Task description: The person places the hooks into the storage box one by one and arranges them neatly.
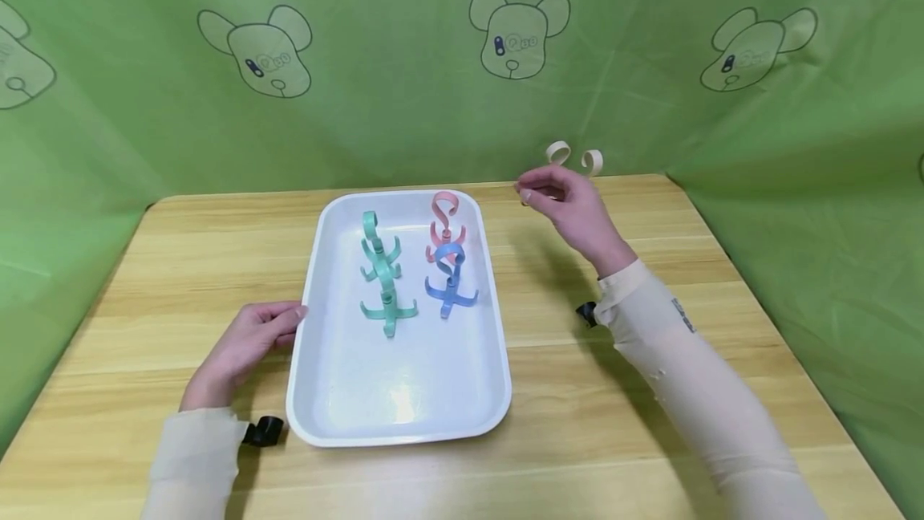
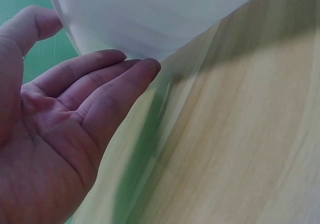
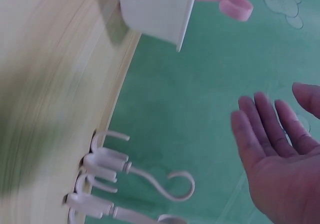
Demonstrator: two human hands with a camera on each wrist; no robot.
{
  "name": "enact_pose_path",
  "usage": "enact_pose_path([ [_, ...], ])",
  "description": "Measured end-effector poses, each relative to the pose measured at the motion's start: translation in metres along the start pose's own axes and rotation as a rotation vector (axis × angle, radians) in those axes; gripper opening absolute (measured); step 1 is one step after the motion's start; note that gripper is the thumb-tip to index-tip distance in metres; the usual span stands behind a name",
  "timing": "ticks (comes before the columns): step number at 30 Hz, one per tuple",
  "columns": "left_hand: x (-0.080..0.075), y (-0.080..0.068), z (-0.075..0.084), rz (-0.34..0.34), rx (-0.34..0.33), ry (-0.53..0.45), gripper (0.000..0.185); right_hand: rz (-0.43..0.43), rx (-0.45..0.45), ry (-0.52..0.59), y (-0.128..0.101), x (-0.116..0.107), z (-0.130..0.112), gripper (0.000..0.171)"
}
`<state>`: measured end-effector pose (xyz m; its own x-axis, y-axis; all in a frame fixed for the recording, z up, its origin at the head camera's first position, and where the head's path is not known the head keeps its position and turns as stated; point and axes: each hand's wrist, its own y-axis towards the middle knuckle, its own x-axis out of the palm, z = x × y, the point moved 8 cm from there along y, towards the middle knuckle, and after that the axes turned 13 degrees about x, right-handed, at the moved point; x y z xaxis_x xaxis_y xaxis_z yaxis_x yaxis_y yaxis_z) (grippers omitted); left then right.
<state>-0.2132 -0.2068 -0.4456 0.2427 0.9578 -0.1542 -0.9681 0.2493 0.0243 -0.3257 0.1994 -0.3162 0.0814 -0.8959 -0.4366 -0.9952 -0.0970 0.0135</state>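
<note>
My left hand [image 1: 249,339] touches the left side of a white tray [image 1: 400,412]. Its thumb meets the rim and its fairly straight fingers [image 2: 107,91] rest by the outer wall. Two green claw hooks with curled tops, one nearer [image 1: 390,311] and one farther [image 1: 380,251], stand in the tray with a pink hook [image 1: 445,207] and a blue hook [image 1: 451,289]. Over the back right of the table my right hand [image 1: 570,211] is raised, holding nothing, its fingers loosely extended. Two cream hooks [image 1: 558,152] [image 3: 105,161] are just beyond it, mostly hidden by the hand in the head view.
A wooden table [image 1: 577,432] carries the tray. Green cloth [image 1: 404,103] printed with bear heads hangs behind the table and at both sides. Black wrist mounts [image 1: 264,431] sit below the cuffs, close to the tabletop.
</note>
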Motion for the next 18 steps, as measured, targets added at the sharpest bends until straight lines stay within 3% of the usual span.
enact_pose_path([
  [6, -0.001, -0.002, 0.001, -0.001, -0.018, 0.012, 0.052, 0.083, 0.033, 0.024, 0.006, -0.019, 0.008, 0.027],
  [14, -0.001, -0.002, 0.001, -0.011, -0.023, 0.003, 0.052, 0.261, 0.045, 0.068, 0.014, -0.049, 0.019, 0.029],
  [18, -0.001, -0.001, 0.0, -0.012, -0.019, -0.002, 0.052, 0.249, 0.061, 0.123, 0.02, -0.058, 0.028, 0.033],
])
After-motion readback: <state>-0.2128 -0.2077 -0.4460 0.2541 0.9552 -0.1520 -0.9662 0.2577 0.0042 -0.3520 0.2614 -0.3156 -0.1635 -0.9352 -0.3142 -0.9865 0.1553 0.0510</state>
